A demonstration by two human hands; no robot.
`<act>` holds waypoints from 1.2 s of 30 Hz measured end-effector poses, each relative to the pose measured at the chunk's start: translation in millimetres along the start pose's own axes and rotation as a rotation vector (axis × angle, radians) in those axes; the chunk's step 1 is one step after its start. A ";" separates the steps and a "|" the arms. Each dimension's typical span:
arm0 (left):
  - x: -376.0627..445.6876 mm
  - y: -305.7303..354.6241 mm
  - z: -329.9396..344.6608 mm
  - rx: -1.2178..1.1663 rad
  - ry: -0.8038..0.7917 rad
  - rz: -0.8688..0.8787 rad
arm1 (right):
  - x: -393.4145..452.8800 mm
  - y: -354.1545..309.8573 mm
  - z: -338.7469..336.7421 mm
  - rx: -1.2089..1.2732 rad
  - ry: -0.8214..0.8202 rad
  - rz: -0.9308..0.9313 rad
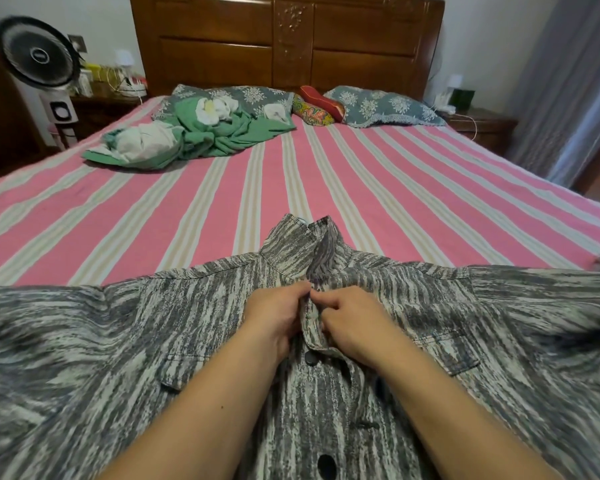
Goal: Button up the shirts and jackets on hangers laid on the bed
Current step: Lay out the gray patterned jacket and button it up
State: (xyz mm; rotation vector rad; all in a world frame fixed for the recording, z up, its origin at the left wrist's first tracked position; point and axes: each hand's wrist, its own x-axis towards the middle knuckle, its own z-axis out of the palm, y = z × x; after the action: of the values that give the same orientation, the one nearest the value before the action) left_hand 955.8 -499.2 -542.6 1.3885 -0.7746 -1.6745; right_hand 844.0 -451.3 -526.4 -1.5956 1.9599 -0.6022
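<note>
Head view, the only one: a grey-and-white streaked jacket (413,306) lies spread flat on the bed (430,188), collar (302,244) pointing away from the person twd the headboard, sleeves out to both sides. Its front opening (placket) runs straight along the person's line of sight, from the collar down to the near edge of frame, so the long axis is near-to-far, not across. Both hands meet on that line just below the collar: left hand (274,313) w/ fingers curled, pinching the left edge of the opening; right hand (354,323) also curled, pinching the right edge, fingertips of the two touching or v. nearly so. Whether a button sits btwn them can't be told, fingers hide it. Nearer the person on the same axis, a dark button (311,357) shows just below the hands and another dark button (326,464) at the bottom of frame; both look unfastened. Judgement: top fastening is in hand, and the next ones lie toward the body, so hands would work back along the placket; both equally near. No hanger is visible.
</note>
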 end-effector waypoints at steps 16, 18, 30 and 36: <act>-5.6 -10.3 -2.0 0.066 0.060 0.171 | 1.8 4.5 1.3 -0.271 0.185 -0.112; -6.5 -9.3 -2.0 0.025 0.051 0.121 | 1.1 4.1 -0.8 -0.260 0.132 -0.102; -28.8 15.5 0.0 -0.117 -0.027 -0.098 | 6.9 7.0 5.1 -0.088 0.278 -0.247; -31.2 12.5 4.4 -0.107 0.007 -0.012 | 8.8 6.7 6.9 -0.109 0.252 -0.236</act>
State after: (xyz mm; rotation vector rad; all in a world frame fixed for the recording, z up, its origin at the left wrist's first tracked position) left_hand 956.1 -478.1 -516.1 1.3268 -0.6641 -1.6940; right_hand 842.2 -458.6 -537.1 -1.9166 2.0257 -0.8382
